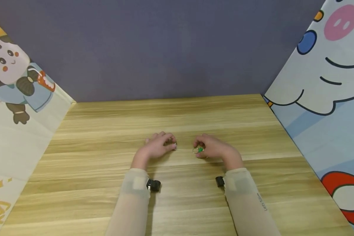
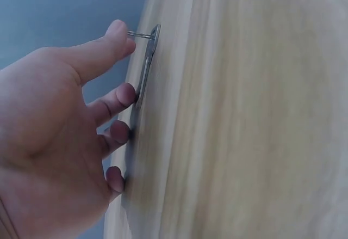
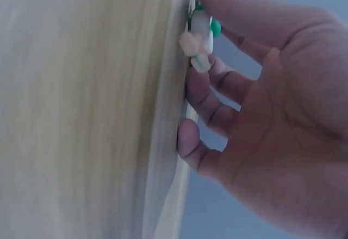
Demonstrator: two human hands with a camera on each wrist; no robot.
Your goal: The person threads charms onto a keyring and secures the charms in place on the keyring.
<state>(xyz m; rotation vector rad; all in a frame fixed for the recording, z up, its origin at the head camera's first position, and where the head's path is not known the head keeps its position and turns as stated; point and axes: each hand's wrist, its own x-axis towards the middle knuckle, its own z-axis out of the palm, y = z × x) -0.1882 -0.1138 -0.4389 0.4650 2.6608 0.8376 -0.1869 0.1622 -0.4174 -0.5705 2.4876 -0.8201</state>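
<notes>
My left hand (image 1: 162, 144) rests fingertips-down on the wooden table (image 1: 177, 114). Its thumb and forefinger pinch a thin metal clip (image 2: 147, 65) that lies along the table (image 2: 244, 114), one wire end raised at the thumb; in the head view the clip (image 1: 175, 144) is only a glint. My right hand (image 1: 205, 147) sits a little to the right, fingers curled. It pinches a small green and white charm (image 3: 200, 37) against the table (image 3: 81, 114). In the head view the charm (image 1: 199, 149) shows a small ring at its left side.
A dark grey wall closes the back of the table. Cartoon-printed panels stand along the left side (image 1: 20, 108) and the right side (image 1: 327, 98). Light sleeves cover both forearms, each with a small black wrist camera (image 1: 154, 185).
</notes>
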